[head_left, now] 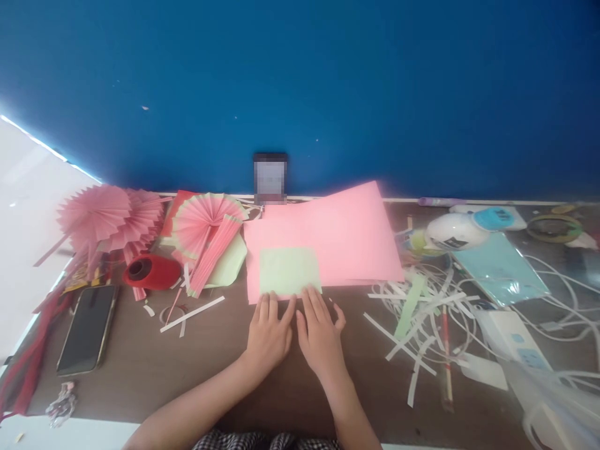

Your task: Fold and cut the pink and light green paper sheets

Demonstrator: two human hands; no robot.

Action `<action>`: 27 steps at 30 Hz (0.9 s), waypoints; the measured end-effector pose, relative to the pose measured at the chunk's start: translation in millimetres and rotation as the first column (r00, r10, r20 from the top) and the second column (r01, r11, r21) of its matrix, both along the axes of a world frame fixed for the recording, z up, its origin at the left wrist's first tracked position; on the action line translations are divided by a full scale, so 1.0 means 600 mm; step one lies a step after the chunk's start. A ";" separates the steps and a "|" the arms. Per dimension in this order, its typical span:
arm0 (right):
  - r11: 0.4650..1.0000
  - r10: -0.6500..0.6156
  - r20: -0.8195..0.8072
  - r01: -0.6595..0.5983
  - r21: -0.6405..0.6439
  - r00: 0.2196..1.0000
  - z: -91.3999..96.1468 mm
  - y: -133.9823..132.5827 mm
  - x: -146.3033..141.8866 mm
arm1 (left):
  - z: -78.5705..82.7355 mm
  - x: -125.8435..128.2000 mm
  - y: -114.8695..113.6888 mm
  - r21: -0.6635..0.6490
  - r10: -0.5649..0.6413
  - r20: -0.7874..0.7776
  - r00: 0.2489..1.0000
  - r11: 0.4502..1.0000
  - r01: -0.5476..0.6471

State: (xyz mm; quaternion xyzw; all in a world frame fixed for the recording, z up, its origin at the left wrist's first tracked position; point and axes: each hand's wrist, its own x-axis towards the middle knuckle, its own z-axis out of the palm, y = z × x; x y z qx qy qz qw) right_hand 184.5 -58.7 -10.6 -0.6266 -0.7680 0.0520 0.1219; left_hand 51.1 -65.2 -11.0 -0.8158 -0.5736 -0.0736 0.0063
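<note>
A pale green paper sheet (289, 270) lies on top of larger pink paper sheets (347, 231) in the middle of the table. My left hand (269, 331) rests flat with its fingertips on the near edge of the green sheet, left of centre. Beside it, my right hand (321, 328) has its fingers spread, with the fingertips at the same edge near the right corner. Neither hand grips anything. Pleated pink paper fans (110, 215) sit at the far left, and a green-edged pink fan (210, 222) lies closer to the sheets.
To the left are a red spool (152, 272) and a phone (88, 328). White paper strips and cables (435, 312) tangle on the right, near a power strip (520, 340), a white bottle with a blue cap (459, 230) and a teal packet (501, 269). A blue partition (300, 94) stands behind.
</note>
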 end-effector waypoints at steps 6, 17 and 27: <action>1.000 0.011 0.002 -0.011 0.022 1.000 0.004 -0.002 -0.003 | -0.003 0.001 0.000 -0.001 0.010 -0.001 1.000 1.000 -0.010; 1.000 -0.029 -0.322 0.029 -0.006 0.946 0.010 0.048 0.047 | 0.001 -0.003 0.009 0.000 -0.016 0.049 0.999 1.000 0.016; 0.940 -0.090 -0.374 -0.045 -0.337 0.923 0.007 0.097 0.053 | -0.006 -0.008 0.013 -0.009 -0.097 0.096 0.991 0.995 0.098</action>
